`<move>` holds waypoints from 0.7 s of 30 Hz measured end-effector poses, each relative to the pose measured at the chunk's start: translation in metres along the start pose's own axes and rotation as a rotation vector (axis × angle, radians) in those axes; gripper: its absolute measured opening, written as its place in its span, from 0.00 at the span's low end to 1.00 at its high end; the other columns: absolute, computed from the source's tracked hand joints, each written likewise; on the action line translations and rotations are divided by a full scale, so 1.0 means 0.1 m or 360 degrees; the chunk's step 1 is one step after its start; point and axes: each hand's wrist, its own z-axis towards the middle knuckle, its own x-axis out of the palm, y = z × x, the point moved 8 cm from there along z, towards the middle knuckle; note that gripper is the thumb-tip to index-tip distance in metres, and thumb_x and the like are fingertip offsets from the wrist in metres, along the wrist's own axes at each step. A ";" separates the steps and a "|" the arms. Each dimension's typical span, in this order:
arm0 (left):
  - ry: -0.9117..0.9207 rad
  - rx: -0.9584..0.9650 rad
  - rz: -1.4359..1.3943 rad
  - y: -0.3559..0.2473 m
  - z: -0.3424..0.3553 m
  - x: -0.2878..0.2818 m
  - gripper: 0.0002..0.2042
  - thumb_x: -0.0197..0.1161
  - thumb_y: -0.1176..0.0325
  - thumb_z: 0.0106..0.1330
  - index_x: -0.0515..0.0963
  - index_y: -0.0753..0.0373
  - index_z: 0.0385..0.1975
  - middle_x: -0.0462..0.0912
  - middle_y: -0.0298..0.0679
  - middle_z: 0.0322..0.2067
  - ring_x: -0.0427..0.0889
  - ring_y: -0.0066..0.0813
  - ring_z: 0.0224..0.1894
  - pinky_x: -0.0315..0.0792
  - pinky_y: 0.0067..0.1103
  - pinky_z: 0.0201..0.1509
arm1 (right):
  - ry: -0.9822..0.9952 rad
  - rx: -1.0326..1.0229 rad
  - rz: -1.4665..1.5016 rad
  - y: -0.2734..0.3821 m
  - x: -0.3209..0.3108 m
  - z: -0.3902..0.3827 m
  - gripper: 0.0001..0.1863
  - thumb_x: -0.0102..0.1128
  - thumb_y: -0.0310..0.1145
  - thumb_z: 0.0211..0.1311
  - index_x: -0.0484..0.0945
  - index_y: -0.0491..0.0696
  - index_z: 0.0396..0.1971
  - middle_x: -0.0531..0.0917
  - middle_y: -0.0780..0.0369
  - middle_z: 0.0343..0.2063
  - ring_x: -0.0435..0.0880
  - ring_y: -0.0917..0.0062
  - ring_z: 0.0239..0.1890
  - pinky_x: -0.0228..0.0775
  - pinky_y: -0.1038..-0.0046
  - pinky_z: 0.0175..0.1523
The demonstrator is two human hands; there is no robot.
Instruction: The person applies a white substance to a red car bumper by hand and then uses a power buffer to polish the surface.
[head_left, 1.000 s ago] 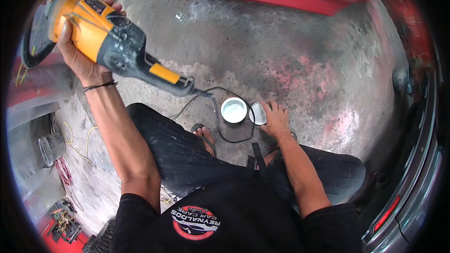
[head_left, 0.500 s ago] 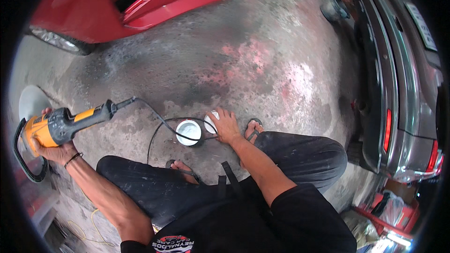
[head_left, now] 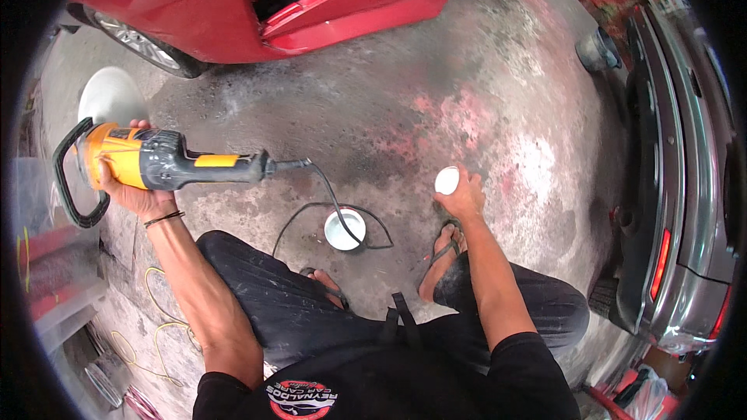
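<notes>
My left hand (head_left: 132, 179) is wrapped round the orange and black body of a car polisher (head_left: 163, 157), raised off the floor at the left. Its round white pad (head_left: 113, 99) faces away from me, and a black loop handle juts out at its left end. In my right hand (head_left: 464, 193), out in front of my right foot, is a small round white lid (head_left: 447, 180), pinched by its edge. Between my feet stands an open white tub (head_left: 345, 229) with pale stuff inside. The polisher's black cord (head_left: 327, 187) hangs down across the tub and loops on the floor.
A red car (head_left: 257, 23) stands ahead to the left, its front wheel (head_left: 144, 43) near the polisher. Along the right is a dark grey car (head_left: 681, 225). A dark bucket (head_left: 597, 50) sits far right. Yellow cord (head_left: 159, 334) lies on the stained concrete floor.
My right hand has lifted the lid from beside the tub and carried it forward and right. The polisher has risen and shifted right in view; the whole scene has also shifted as my head turned.
</notes>
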 end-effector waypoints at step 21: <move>0.0156 0.0072 -0.0071 -0.24 -0.18 0.01 0.46 0.69 0.41 0.70 0.63 0.71 0.76 0.77 0.65 0.64 0.79 0.61 0.67 0.72 0.53 0.78 | 0.0196 -0.0959 0.0511 1.20 0.35 0.05 0.30 0.69 0.49 0.69 0.83 0.48 0.66 0.91 0.48 0.53 0.90 0.50 0.56 0.81 0.52 0.62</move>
